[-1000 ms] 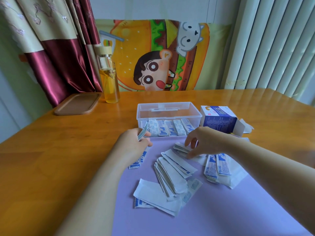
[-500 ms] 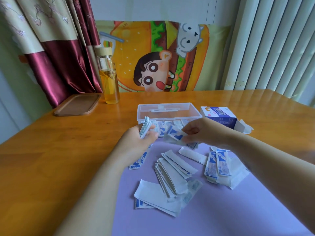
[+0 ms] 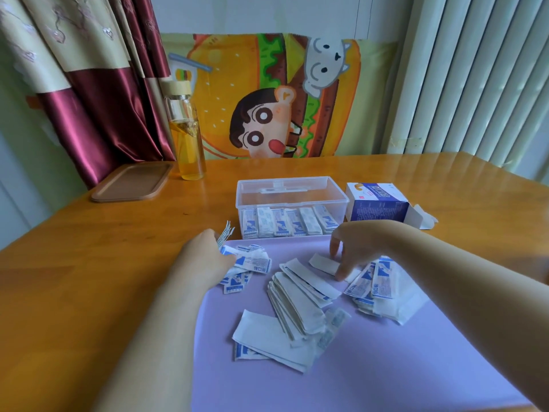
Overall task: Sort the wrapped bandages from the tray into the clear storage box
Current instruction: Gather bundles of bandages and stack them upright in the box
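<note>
Wooden table [image 3: 89, 292] carries the purple tray [image 3: 386, 367] under both hands. The left hand [image 3: 205, 258] grips a bandage stack [image 3: 225, 234]; the right hand [image 3: 359, 248], beside that stack a moment ago, now pinches another white strip [image 3: 323, 263]. The clear storage box [image 3: 292, 202] stands just beyond them, so gathering continues.

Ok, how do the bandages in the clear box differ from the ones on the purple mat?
The boxed bandages stand upright in a tidy row inside the clear box; the mat bandages lie flat in loose overlapping heaps on the purple mat. The boxed bandages show printed faces; many mat bandages show plain white backs. Both are slim wrapped strips.
</note>
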Action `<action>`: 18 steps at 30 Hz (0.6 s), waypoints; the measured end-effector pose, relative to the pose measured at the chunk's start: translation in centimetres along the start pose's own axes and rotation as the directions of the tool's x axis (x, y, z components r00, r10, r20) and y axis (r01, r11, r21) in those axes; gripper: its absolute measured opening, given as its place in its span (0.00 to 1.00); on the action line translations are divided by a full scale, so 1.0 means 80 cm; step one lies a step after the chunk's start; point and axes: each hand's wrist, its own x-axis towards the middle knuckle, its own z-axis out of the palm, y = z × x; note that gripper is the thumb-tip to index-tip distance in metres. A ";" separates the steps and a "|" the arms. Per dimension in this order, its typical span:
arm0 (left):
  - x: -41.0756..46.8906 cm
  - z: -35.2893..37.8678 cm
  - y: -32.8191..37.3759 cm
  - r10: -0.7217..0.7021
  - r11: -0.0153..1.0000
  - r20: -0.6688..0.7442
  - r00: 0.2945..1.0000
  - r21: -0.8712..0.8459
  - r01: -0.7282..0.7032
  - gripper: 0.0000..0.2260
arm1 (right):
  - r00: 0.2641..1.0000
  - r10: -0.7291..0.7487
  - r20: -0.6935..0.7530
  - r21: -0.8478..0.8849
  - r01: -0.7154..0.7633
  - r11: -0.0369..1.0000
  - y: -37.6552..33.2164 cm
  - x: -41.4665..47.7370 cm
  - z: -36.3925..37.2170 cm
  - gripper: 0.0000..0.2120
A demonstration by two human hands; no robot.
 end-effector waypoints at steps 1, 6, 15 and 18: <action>-0.001 0.000 0.000 0.000 1.000 0.000 1.000 0.017 0.000 0.11 | 1.000 0.012 0.028 0.049 -0.013 0.999 0.002 0.001 -0.003 0.25; 0.003 0.000 0.000 0.025 0.995 -0.074 0.997 -0.099 -0.032 0.12 | 0.998 -0.035 -0.047 0.149 0.042 0.988 0.015 0.005 0.004 0.08; -0.018 -0.009 0.033 0.219 0.727 0.277 0.936 -0.686 0.033 0.15 | 0.483 -0.286 -0.827 0.071 0.595 0.801 -0.018 -0.003 0.021 0.07; -0.027 -0.004 0.043 0.348 0.649 0.354 0.868 -0.759 0.049 0.17 | 0.305 -0.374 -0.876 -0.109 0.630 0.769 -0.031 0.001 0.027 0.08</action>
